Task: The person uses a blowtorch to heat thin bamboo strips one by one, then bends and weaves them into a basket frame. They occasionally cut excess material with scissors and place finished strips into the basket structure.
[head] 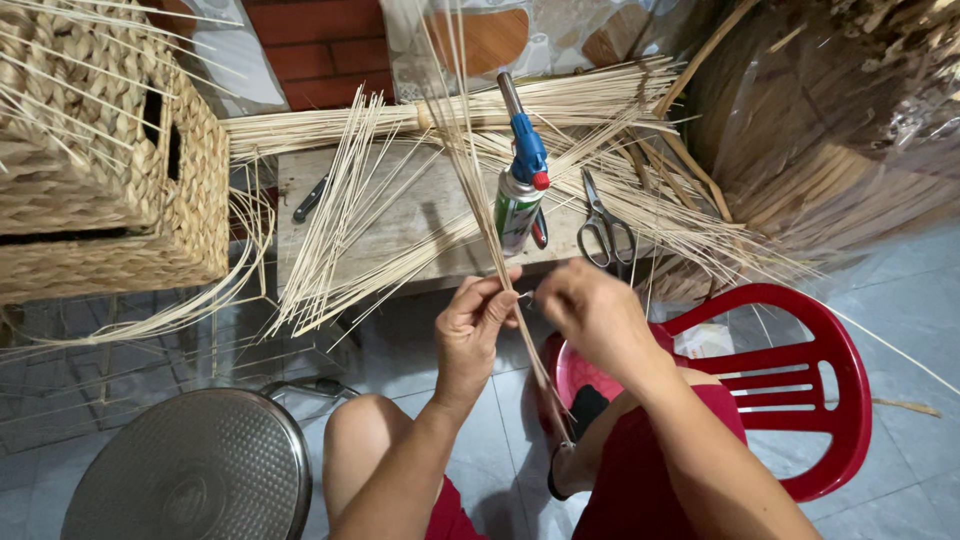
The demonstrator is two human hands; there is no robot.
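My left hand (pixel 478 322) is closed around a thin bundle of pale rattan strips (pixel 462 150) that rises up and away from me and also runs down past my knees. My right hand (pixel 590 312) pinches the same bundle just to the right, fingers touching the strips where the left thumb presses. Both hands hover in front of a low wooden table (pixel 400 225) strewn with more pale strips.
On the table stand a gas torch can with a blue head (pixel 522 190), scissors (pixel 604 225) and a small knife (pixel 310 198). A woven basket (pixel 110 160) sits left, a red plastic chair (pixel 790 370) right, a round steel stool (pixel 195 470) lower left.
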